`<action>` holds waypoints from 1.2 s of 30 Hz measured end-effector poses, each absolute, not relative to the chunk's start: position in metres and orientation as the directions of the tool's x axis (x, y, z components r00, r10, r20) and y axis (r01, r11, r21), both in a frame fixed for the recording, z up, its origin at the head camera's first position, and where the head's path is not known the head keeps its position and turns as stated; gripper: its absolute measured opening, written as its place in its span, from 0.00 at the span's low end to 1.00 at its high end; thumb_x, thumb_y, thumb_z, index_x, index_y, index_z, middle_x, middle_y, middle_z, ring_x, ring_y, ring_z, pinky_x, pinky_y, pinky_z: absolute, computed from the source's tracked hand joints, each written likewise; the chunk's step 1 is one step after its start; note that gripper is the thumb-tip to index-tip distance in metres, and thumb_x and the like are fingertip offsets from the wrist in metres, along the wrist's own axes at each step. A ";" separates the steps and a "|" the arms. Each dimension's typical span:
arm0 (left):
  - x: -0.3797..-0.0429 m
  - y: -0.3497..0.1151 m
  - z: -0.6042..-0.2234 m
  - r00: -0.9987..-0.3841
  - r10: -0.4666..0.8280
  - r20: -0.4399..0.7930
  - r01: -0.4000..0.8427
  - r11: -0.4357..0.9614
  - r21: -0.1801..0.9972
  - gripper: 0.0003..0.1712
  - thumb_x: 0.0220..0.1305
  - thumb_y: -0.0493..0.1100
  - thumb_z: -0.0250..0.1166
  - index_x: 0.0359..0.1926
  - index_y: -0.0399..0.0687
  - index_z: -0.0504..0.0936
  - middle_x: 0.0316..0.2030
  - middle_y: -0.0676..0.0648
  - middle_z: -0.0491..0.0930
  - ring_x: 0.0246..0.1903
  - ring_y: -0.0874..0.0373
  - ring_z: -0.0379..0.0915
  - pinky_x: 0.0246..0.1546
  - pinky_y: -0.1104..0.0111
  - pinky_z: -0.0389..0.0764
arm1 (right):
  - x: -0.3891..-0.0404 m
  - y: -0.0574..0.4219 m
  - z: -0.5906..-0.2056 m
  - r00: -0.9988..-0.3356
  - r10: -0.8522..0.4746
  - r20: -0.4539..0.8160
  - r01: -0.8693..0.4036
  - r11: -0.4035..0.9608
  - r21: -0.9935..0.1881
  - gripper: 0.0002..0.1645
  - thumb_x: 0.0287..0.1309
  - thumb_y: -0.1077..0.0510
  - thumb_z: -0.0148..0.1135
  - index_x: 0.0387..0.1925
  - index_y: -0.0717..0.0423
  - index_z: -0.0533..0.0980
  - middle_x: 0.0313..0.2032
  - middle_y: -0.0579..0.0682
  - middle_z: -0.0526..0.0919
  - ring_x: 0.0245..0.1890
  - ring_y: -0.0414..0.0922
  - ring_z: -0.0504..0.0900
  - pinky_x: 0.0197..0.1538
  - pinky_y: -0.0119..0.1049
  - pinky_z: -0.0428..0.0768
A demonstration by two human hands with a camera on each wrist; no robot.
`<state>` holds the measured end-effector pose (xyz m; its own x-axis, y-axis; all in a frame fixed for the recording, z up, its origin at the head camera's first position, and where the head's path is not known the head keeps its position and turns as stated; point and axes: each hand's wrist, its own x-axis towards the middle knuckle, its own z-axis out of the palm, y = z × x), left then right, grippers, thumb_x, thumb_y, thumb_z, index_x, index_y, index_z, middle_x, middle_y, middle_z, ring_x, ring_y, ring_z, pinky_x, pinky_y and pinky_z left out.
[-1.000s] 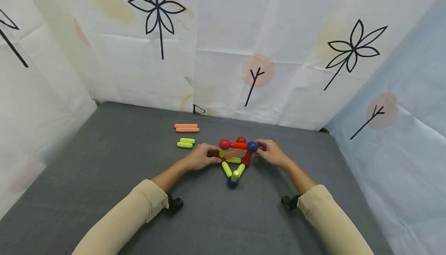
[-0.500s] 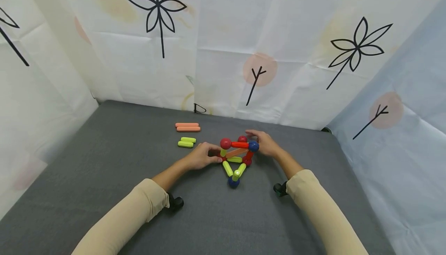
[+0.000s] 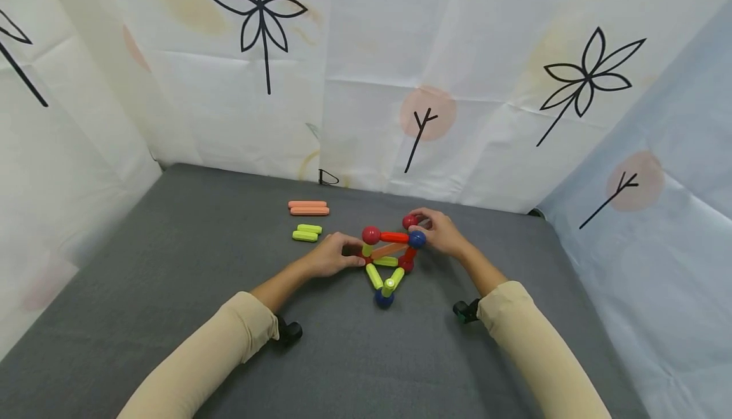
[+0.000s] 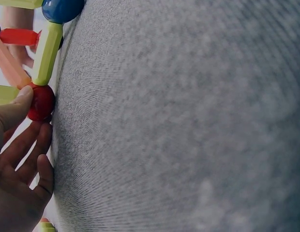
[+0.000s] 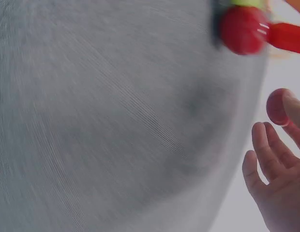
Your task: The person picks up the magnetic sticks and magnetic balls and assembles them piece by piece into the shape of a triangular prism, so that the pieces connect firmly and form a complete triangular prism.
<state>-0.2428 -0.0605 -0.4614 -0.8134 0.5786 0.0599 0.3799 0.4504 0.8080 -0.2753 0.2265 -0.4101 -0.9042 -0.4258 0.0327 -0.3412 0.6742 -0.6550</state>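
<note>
A frame of coloured sticks and balls stands on the grey cloth, with yellow-green sticks [image 3: 374,276] along its base. On top, a red stick [image 3: 394,237] joins a red ball [image 3: 371,235] to a blue ball [image 3: 417,239]. From the front lower blue ball [image 3: 384,298] a short yellow-green stick rises with a bare end. My left hand [image 3: 330,255] pinches the frame's lower left red ball [image 4: 42,104] between thumb and fingers. Behind the top blue ball, my right hand [image 3: 443,233] holds a loose red ball [image 5: 277,107] by its thumb and fingers, raised off the cloth.
Two orange sticks [image 3: 309,211] lie side by side at the back left. In front of them are two short yellow-green sticks [image 3: 305,236]. Hanging white fabric [image 3: 366,120] with drawn flowers closes off the back and sides of the grey table [image 3: 229,228].
My right hand has left the frame's top blue ball, reached behind it and picked up the red ball, which has shifted up and right. My left hand has stayed in place.
</note>
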 end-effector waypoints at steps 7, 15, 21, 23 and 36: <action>-0.243 -0.061 -0.461 -0.811 0.582 0.064 0.388 0.452 0.803 0.19 0.64 0.40 0.69 0.55 0.38 0.82 0.48 0.46 0.84 0.50 0.54 0.78 0.55 0.57 0.76 | -0.261 0.236 -0.366 -0.899 -0.411 0.152 -0.399 0.624 -0.672 0.24 0.70 0.58 0.60 0.63 0.63 0.71 0.52 0.63 0.79 0.45 0.57 0.82 0.46 0.48 0.80; -0.243 -0.062 -0.461 -0.808 0.586 0.066 0.390 0.447 0.805 0.19 0.64 0.39 0.69 0.55 0.38 0.82 0.48 0.46 0.84 0.50 0.54 0.78 0.56 0.57 0.76 | -0.224 0.228 -0.333 -0.820 -0.533 0.207 -0.514 0.529 -0.675 0.24 0.68 0.62 0.61 0.63 0.61 0.72 0.54 0.58 0.79 0.48 0.53 0.82 0.49 0.46 0.80; -0.244 -0.061 -0.462 -0.803 0.592 0.070 0.392 0.436 0.810 0.19 0.64 0.39 0.69 0.55 0.39 0.82 0.48 0.46 0.84 0.50 0.54 0.78 0.56 0.57 0.76 | -0.196 0.218 -0.340 -0.712 -0.679 0.180 -0.588 0.435 -0.682 0.24 0.66 0.64 0.62 0.63 0.58 0.73 0.52 0.52 0.82 0.44 0.46 0.82 0.47 0.42 0.80; -0.244 -0.061 -0.462 -0.802 0.593 0.073 0.395 0.434 0.810 0.19 0.65 0.39 0.69 0.55 0.39 0.82 0.48 0.46 0.84 0.50 0.54 0.78 0.55 0.57 0.76 | -0.188 0.215 -0.345 -0.678 -0.717 0.161 -0.596 0.409 -0.691 0.24 0.66 0.63 0.63 0.62 0.59 0.74 0.50 0.49 0.83 0.42 0.45 0.81 0.46 0.39 0.80; -0.243 -0.061 -0.462 -0.793 0.603 0.087 0.406 0.417 0.813 0.18 0.65 0.39 0.69 0.55 0.39 0.83 0.47 0.46 0.85 0.49 0.55 0.79 0.55 0.57 0.77 | -0.171 0.208 -0.366 -0.627 -0.773 0.100 -0.610 0.406 -0.681 0.26 0.64 0.60 0.66 0.62 0.61 0.73 0.51 0.48 0.83 0.44 0.42 0.81 0.47 0.43 0.80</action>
